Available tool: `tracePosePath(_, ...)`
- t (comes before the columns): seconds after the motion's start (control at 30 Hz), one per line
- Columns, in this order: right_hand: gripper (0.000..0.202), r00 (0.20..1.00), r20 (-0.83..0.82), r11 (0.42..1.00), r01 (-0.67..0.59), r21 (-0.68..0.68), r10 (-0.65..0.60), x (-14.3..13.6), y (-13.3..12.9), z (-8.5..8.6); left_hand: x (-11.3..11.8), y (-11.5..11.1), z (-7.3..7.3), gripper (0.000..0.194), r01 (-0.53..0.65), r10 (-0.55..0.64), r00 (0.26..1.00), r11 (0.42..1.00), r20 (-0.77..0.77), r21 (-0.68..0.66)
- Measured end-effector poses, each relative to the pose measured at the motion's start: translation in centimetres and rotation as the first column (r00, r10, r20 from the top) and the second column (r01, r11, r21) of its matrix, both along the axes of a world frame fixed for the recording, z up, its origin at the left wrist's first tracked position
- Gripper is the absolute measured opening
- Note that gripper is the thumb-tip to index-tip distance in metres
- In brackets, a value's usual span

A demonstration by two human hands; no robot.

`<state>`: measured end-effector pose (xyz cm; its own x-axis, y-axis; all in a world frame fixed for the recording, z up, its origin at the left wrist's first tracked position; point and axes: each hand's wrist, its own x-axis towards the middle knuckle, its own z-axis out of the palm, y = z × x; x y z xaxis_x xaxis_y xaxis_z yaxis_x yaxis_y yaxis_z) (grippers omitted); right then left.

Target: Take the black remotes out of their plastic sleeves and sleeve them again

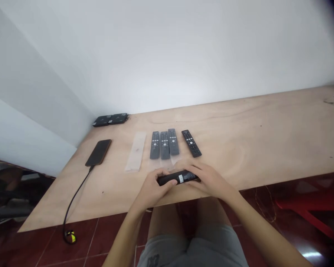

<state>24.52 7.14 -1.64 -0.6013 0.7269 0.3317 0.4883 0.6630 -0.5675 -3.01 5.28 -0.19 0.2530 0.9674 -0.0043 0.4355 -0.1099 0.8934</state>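
Observation:
Near the table's front edge, a black remote control [176,178] lies sideways between my two hands, its back with a small white label facing up. My left hand [153,186] grips its left end, thumb on top. The fingers of my right hand [208,178] are closed over its right end. Just beyond are three remotes in clear sleeves: a left one [155,145], a middle one [164,145] and a right one [173,141]. To their right lies an unsleeved black remote [191,143]. Left of the sleeved ones is a flat translucent sleeve [136,152].
A phone [98,152] with a black cable [76,194] hanging over the front edge lies on the wooden table [253,148] at left. Two black boxes [110,119] sit at the back left by the wall. A red stool [308,207] stands at lower right.

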Motion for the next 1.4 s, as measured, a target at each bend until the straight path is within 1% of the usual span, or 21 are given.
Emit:
tracePosePath(0.13,0.051,1.000,0.020,1.000,-0.018,-0.006,0.019,0.2,-0.2,0.2,-0.7,0.3,0.8,0.022,0.089,-0.088,0.996,0.994,0.019,-0.061)
tracePosePath(0.23,0.052,1.000,0.013,1.000,-0.021,-0.012,0.021,0.2,-0.2,0.3,-0.9,0.3,0.6,0.018,0.100,-0.100,0.995,0.994,0.003,-0.040)
tracePosePath(0.3,0.051,1.000,0.013,1.000,-0.016,-0.015,0.016,0.2,-0.2,0.4,-0.9,0.3,0.0,0.017,0.056,-0.055,0.998,0.998,-0.014,0.030)
tracePosePath(0.37,0.049,1.000,0.021,1.000,0.002,-0.018,-0.001,0.2,-0.2,0.2,-0.9,0.2,-0.6,0.021,0.011,-0.006,0.999,0.987,-0.033,0.159)
tracePosePath(0.4,0.048,1.000,0.027,1.000,0.014,-0.018,-0.013,0.2,-0.2,0.1,-0.9,0.2,-0.9,0.023,0.010,0.004,0.998,0.971,-0.058,0.241)
tracePosePath(0.47,0.046,0.999,0.039,0.999,0.031,-0.013,-0.031,0.2,-0.2,-0.1,-1.2,0.1,-1.3,0.028,0.069,-0.012,0.988,0.923,-0.151,0.379)
tracePosePath(0.53,0.044,0.998,0.047,0.999,0.037,-0.013,-0.036,0.2,-0.2,-0.2,-1.7,0.1,-1.4,0.036,0.159,-0.047,0.967,0.880,-0.251,0.447)
tracePosePath(0.57,0.043,0.998,0.050,0.999,0.033,-0.020,-0.032,0.2,-0.2,-0.2,-1.9,0.1,-1.4,0.040,0.195,-0.067,0.957,0.869,-0.282,0.455)
tracePosePath(0.63,0.043,0.999,0.047,0.999,0.025,-0.036,-0.023,0.2,-0.2,-0.1,-2.4,0.0,-1.2,0.042,0.232,-0.101,0.949,0.866,-0.298,0.443)
tracePosePath(0.73,0.045,0.999,0.022,0.998,0.032,-0.054,-0.031,0.1,-0.2,0.4,-3.0,-0.4,-1.0,0.041,0.206,-0.111,0.961,0.899,-0.253,0.387)
tracePosePath(0.83,0.048,1.000,-0.022,0.997,0.020,-0.070,-0.022,0.1,-0.1,0.8,-3.8,-1.1,-1.0,0.041,0.105,-0.073,0.990,0.949,-0.117,0.297)
tracePosePath(0.93,0.050,0.998,-0.061,0.997,-0.005,-0.079,0.000,0.2,0.0,1.0,-4.5,-1.9,-1.3,0.051,0.015,-0.034,0.994,0.983,0.102,0.183)
tracePosePath(1.0,0.051,0.997,-0.077,0.996,-0.018,-0.090,0.011,0.2,0.1,1.0,-4.7,-2.2,-1.4,0.052,0.000,-0.031,0.978,0.989,0.208,0.145)
tracePosePath(1.07,0.052,0.995,-0.094,0.994,-0.032,-0.105,0.022,0.3,0.1,1.1,-4.9,-2.4,-1.3,0.045,0.000,-0.040,0.968,0.987,0.249,0.161)
tracePosePath(1.13,0.053,0.993,-0.113,0.993,-0.039,-0.115,0.026,0.3,0.0,1.2,-5.0,-2.4,-1.1,0.040,-0.005,-0.039,0.970,0.983,0.241,0.183)
tracePosePath(1.23,0.053,0.993,-0.117,0.993,-0.032,-0.115,0.019,0.3,0.0,1.3,-4.8,-2.4,-1.0,0.040,-0.006,-0.032,0.982,0.979,0.186,0.202)
tracePosePath(1.33,0.051,0.996,-0.084,0.995,-0.015,-0.101,0.006,0.2,-0.1,1.1,-4.2,-2.1,-0.9,0.042,0.004,-0.020,0.998,0.967,0.060,0.253)
tracePosePath(1.4,0.050,0.999,-0.048,0.996,0.001,-0.088,-0.005,0.1,-0.1,0.8,-3.4,-2.0,-0.8,0.042,0.044,-0.029,0.998,0.948,-0.051,0.316)
